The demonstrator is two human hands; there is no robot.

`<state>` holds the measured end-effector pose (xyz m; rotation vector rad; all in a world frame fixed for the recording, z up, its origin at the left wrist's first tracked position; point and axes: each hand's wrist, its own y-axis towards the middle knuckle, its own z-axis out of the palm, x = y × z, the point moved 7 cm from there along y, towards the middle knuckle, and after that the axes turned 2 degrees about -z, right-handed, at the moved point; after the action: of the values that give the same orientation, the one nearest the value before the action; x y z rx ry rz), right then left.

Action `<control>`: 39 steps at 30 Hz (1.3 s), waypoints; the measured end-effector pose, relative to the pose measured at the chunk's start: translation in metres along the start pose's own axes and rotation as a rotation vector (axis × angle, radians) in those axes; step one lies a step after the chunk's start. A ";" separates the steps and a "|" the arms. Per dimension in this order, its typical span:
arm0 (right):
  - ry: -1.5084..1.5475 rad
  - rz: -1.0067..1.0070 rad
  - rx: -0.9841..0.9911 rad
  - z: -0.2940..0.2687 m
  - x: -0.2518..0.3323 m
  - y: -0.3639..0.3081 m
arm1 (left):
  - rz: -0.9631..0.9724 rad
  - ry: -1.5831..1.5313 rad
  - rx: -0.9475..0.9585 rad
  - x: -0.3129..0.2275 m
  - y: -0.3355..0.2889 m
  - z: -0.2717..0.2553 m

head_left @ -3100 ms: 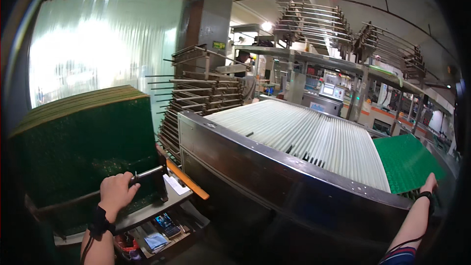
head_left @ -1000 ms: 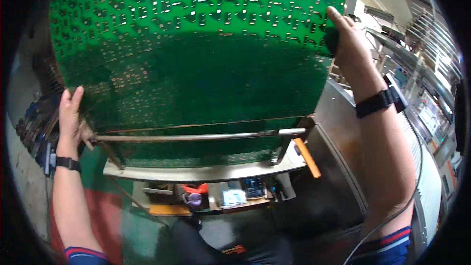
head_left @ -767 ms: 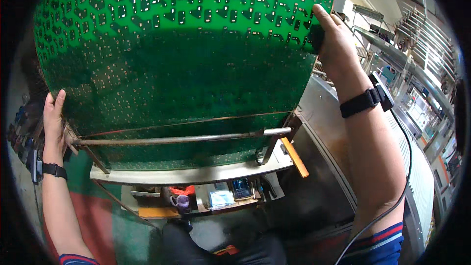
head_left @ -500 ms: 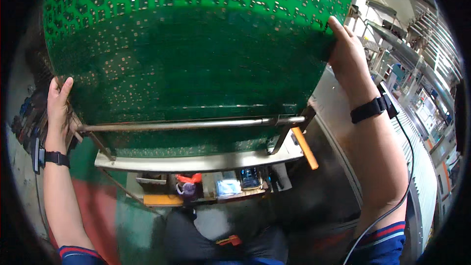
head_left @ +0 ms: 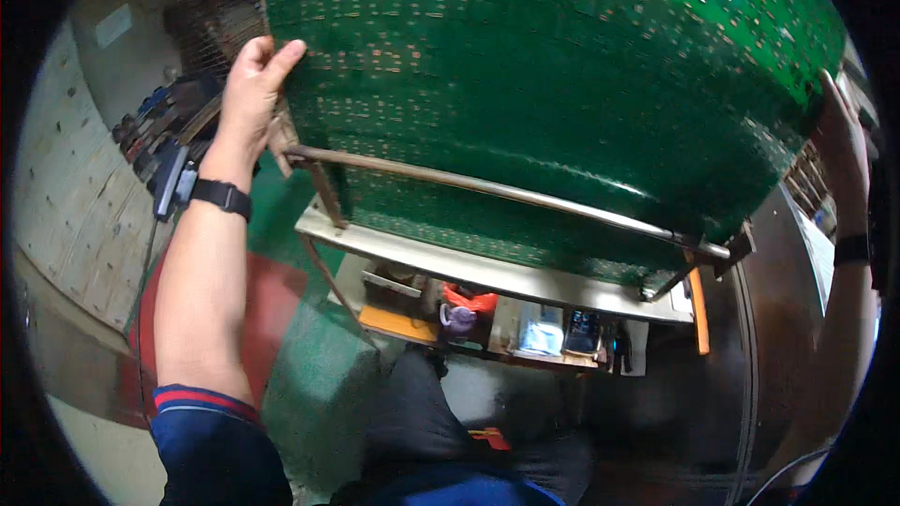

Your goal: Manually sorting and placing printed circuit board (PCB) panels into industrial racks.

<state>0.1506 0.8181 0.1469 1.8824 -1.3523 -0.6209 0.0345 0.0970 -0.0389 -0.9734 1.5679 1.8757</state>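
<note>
A large green circuit board panel, dotted with small pads and openings, stands tilted in front of me and fills the upper picture. My left hand grips its left edge, thumb on the near face and fingers partly hidden behind. At the right edge my right hand holds the panel with its thumb on top; its other fingers are mostly hidden. A metal bar crosses in front of the panel's lower part. Below the bar, the panel's bottom reaches a pale ledge.
Under the ledge, a shelf holds a purple object with red material, a light-blue packet and a dark tray. An orange strip sticks out at the ledge's right end. At left stand a wooden board and a dark jumbled stack.
The view has swung left, so panel, bar and shelf sit further right and tilt down to the right. Both hands keep their hold on the panel edges.
</note>
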 end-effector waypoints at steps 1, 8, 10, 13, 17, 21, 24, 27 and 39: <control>0.202 0.084 -0.019 0.007 -0.007 0.001 | -0.021 -0.003 -0.002 0.001 -0.003 -0.005; 0.189 0.064 0.045 0.008 -0.018 0.006 | -0.059 -0.010 0.001 -0.006 -0.010 -0.005; 0.332 -0.033 0.024 0.009 -0.028 0.001 | -0.013 0.153 0.006 -0.004 -0.005 -0.010; 0.377 0.352 -0.052 0.018 -0.014 -0.009 | 0.009 0.310 -0.075 -0.001 -0.002 -0.015; 0.213 0.303 -0.365 0.009 0.038 -0.038 | -0.028 0.126 0.022 0.005 -0.001 -0.010; 0.082 0.103 0.298 0.113 0.153 -0.109 | -0.036 0.084 0.031 0.012 0.003 -0.029; -0.095 0.102 0.517 0.152 0.183 -0.135 | -0.060 0.072 0.016 0.007 -0.002 -0.020; -0.136 0.146 0.368 0.144 0.178 -0.138 | -0.050 0.248 -0.041 0.000 -0.008 -0.015; -0.062 0.283 0.303 0.155 0.162 -0.167 | -0.276 0.442 -0.072 0.152 -0.178 -0.069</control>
<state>0.1902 0.6536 -0.0756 1.8625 -1.7967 -0.3475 0.0899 0.0566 -0.2729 -1.6326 1.5062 1.6055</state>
